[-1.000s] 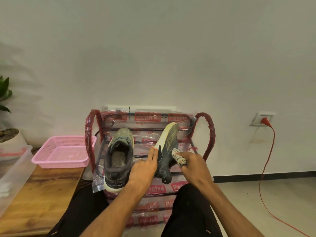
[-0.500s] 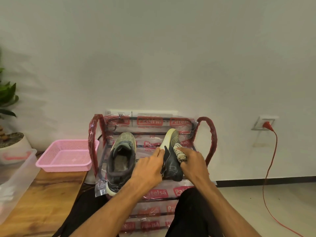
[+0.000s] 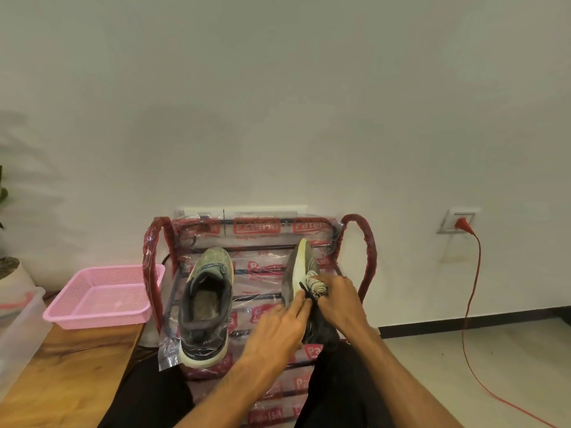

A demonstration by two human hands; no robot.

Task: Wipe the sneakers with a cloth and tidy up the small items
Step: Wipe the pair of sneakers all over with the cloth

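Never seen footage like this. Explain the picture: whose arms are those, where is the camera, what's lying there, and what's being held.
There is no machine here. A person wears a camera on the head, looking forward and down, so the two arms are their own. In front of them stands a rack wrapped in printed plastic, with two sneakers on it. The left sneaker is upright with its opening toward the camera. The right sneaker is tipped on its side, pale sole showing. The right hand grips a bunched cloth against that shoe, while the left hand rests straight fingers against it. To the left, a pink basket sits on a wooden table.
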